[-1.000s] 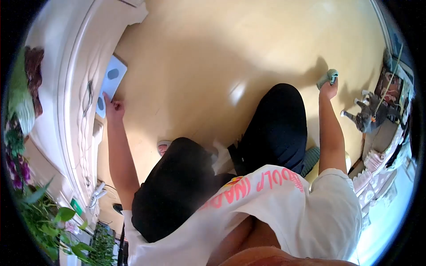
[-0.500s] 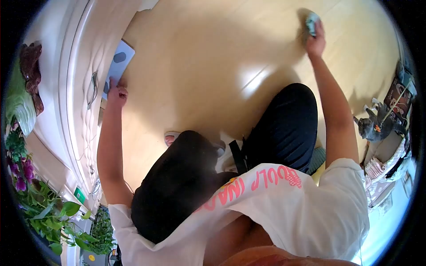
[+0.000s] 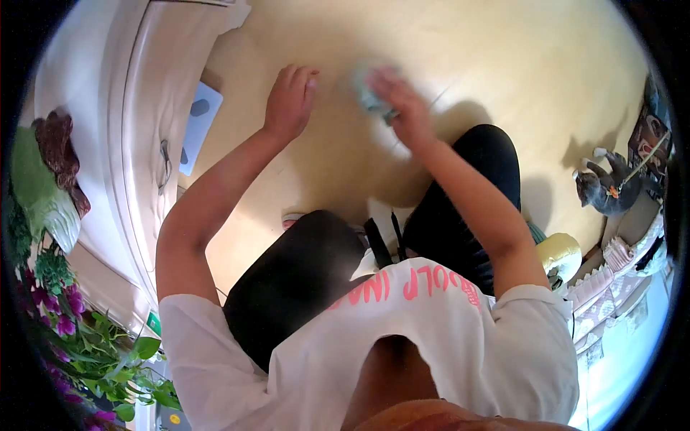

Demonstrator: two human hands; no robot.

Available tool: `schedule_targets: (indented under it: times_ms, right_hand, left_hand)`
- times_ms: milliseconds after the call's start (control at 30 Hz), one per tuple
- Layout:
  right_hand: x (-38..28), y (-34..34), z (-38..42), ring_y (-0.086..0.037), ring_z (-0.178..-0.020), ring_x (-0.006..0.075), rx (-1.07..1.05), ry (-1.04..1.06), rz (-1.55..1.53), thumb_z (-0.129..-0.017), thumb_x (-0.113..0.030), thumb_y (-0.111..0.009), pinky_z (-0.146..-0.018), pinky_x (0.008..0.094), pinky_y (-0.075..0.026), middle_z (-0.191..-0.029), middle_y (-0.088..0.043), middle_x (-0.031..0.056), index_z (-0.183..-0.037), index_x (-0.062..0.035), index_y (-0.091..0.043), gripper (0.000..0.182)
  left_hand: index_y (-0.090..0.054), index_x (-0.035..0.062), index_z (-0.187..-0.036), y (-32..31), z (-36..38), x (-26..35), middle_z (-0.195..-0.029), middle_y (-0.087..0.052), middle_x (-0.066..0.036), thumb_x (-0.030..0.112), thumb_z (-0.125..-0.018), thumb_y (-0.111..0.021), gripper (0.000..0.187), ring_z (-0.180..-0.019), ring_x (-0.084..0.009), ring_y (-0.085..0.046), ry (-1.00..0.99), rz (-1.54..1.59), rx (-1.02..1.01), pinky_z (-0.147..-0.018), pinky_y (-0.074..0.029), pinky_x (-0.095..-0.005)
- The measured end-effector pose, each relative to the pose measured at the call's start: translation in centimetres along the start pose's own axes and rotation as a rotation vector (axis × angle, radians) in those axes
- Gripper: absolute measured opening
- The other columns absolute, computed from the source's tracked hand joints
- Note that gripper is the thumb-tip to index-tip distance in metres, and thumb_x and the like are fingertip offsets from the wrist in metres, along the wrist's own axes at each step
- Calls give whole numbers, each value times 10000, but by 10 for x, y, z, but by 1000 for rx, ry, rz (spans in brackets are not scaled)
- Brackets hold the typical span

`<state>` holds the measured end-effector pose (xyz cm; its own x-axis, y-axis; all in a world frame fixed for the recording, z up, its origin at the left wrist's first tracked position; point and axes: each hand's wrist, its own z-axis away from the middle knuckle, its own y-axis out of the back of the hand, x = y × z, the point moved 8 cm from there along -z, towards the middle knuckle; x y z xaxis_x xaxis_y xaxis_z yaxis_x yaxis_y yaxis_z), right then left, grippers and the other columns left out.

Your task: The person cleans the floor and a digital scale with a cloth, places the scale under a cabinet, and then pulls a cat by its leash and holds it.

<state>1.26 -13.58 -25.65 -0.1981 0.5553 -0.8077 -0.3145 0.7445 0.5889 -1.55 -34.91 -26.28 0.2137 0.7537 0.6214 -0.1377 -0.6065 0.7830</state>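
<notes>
1. We judge the work in hand to be wiping the floor (image 3: 525,65) with a pale green cloth (image 3: 374,103).
2. We find the cloth ahead of the black-clad knees (image 3: 316,248), on or just above the floor; blur keeps us from telling how fully it presses down.
3. We see the right hand (image 3: 401,100) clasping the cloth, its finger outlines blurred. The forearm slants inward past the right knee, bringing the hand near the middle of the view.
4. We see nothing in the left hand (image 3: 290,104): its grip is relaxed, fingers loosely bent and thumb toward the cloth. The arm bends at the elbow and reaches forward; whether the hand touches the floor, we cannot tell.
5. We note a pale board with dark ovals (image 3: 200,126) beside the cabinet (image 3: 147,93), just left of that hand.
6. As we judge it, the next move calls for a firm hold, the cloth kept flat, and the left hand kept out of its path.
</notes>
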Motion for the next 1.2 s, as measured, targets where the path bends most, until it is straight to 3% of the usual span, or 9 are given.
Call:
schedule_targets:
  times_ms: [67,133,233,400,567,600,833,1033,1200]
  right_hand:
    - [29,73,2,-548,-1272,254,239,-249,-194,-869,71,-568,-1061,374,-442,-1354,-598,110,-1292,-67,-621,448]
    - [89,121,28,-610,-1154,216,301,-727,-679,-916,33,-568,-994,347,-485,-1260,-637,105,-1244,-12,-619,335]
    - [109,192,61,-648,-1027,220,451,-812,-1068,-917,-38,-615,-900,338,-532,-1148,-658,110,-1245,36,-561,341]
    - [147,218,110,-623,-1075,247,456,-712,-1499,-954,-132,-531,-957,375,-499,-1197,-634,133,-1258,58,-536,358]
    - [91,194,99,-651,-1022,249,397,-676,-1722,-948,-145,-540,-939,381,-516,-1145,-660,144,-1249,68,-540,369]
    - [77,200,98,-641,-1082,281,274,-534,-1868,-959,-178,-500,-989,400,-499,-1203,-648,178,-1260,75,-547,396]
    - [25,212,97,-664,-1004,241,419,-582,-1656,-938,-136,-551,-902,371,-526,-1137,-670,138,-1233,38,-572,343]
    - [-1,218,95,-651,-1023,205,650,-556,-1318,-922,7,-566,-915,337,-511,-1152,-662,117,-1236,33,-562,315]
    - [-13,209,93,-620,-1061,176,697,-550,-1216,-929,5,-574,-938,318,-488,-1174,-650,103,-1278,33,-546,351]
  left_hand:
    - [-570,24,-1088,-10,-9,2,-1006,-602,-150,141,-970,-507,178,-966,-307,-600,70,98,14,-819,-500,-418]
    - [-559,12,-1109,-25,-10,-4,-1019,-615,-134,78,-961,-502,172,-948,-266,-618,247,260,22,-811,-507,-393]
    - [-576,10,-1121,-40,-15,10,-1082,-647,-99,17,-976,-481,173,-965,-215,-642,361,462,-113,-834,-520,-339]
    - [-576,-33,-1221,-65,-29,58,-1173,-666,-102,37,-996,-516,243,-1056,-181,-647,448,765,-208,-935,-510,-300]
    - [-573,-49,-1235,-65,-56,145,-1140,-681,-130,69,-980,-578,281,-1049,-181,-665,481,1002,-308,-919,-535,-294]
    - [-574,-45,-1227,-59,-65,177,-1132,-684,-136,81,-980,-584,277,-1048,-191,-672,485,1066,-327,-908,-545,-296]
    - [-642,-29,-1101,-22,-89,268,-924,-724,-87,124,-936,-676,227,-758,-107,-661,278,1038,-341,-671,-523,-222]
    - [-719,-15,-1037,-11,-93,279,-900,-710,-42,155,-911,-720,212,-744,-64,-620,179,905,-138,-687,-502,-206]
    - [-722,-2,-1077,-14,-95,280,-920,-718,-36,149,-908,-723,227,-782,-72,-637,173,806,-87,-723,-509,-213]
